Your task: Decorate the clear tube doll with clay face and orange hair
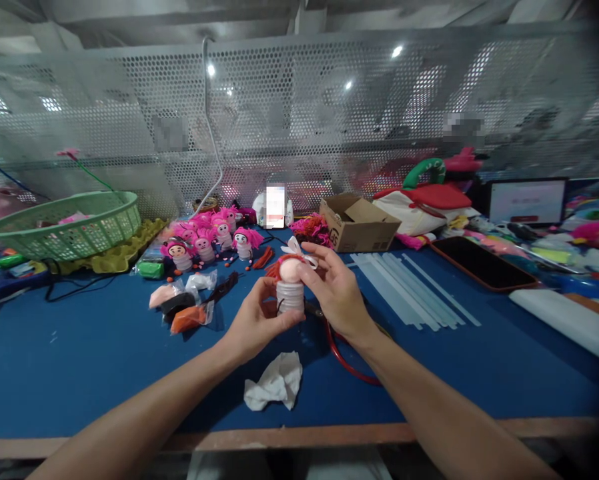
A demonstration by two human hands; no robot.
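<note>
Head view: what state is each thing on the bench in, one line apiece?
Doll: upright, held by the left hand and right hand.
Cardboard box: flaps open.
Standing phone: screen lit.
Flat phone: screen dark.
Monitor: lit.
Tissue: crumpled.
Green basket: upright.
Pink-haired dolls: standing.
Glue sticks: lying flat.
</note>
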